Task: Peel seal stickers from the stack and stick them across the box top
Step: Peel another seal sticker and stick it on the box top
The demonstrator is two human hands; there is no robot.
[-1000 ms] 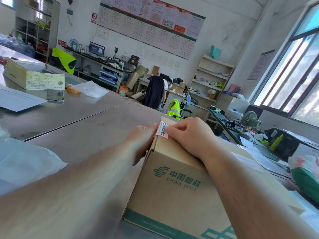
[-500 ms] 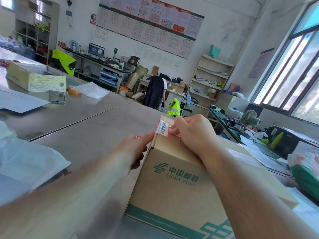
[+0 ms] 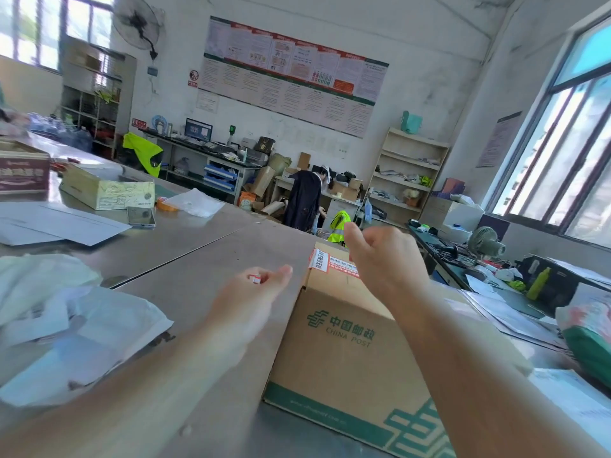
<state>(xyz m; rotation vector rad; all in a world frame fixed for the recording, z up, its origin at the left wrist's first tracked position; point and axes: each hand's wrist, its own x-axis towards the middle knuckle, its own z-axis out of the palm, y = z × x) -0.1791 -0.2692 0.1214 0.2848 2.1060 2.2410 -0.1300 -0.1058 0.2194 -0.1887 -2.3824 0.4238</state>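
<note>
A brown China Post cardboard box lies on the steel table in front of me. A red and white seal sticker lies across the far left corner of its top, with one end folded over the edge. My right hand hovers above that corner with its fingers loosely curled and nothing in them, and hides part of the sticker. My left hand is to the left of the box, off it, pinching a small red and white sticker piece between thumb and fingers.
White plastic mail bags lie at the near left. Further left are grey envelopes, a phone, a tape roll and a yellowish carton. Papers, a green bottle and a fan crowd the right. A person stands beyond the table.
Both hands have let go of the sticker on the box corner. The right hand has lifted above the box and the left has pulled away to the left. The view has tilted up.
</note>
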